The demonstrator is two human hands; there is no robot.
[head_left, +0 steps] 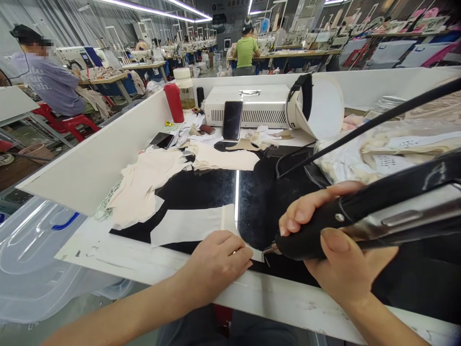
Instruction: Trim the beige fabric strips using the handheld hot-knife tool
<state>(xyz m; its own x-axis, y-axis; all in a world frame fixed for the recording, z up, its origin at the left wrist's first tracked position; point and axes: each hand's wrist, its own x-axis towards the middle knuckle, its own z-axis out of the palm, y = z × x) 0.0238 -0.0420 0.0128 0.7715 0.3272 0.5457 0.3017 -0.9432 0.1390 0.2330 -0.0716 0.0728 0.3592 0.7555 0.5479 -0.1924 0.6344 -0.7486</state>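
My left hand lies at the near edge of the black work surface, its curled fingers together and pressing down a white fabric piece. The fabric lies flat and reaches leftward and back from under the fingers. In my right hand is a black handheld tool with a silver lever, fingers and thumb wrapped around its body. Its pointed metal tip meets or nearly meets the fabric's right end, just right of my left fingers; exact contact is hard to tell.
Pale fabric stacks lie back left, with another stack behind the middle. A phone leans against a white vented box. A red bottle stands farther left. A black cable crosses the right side, before bagged pieces.
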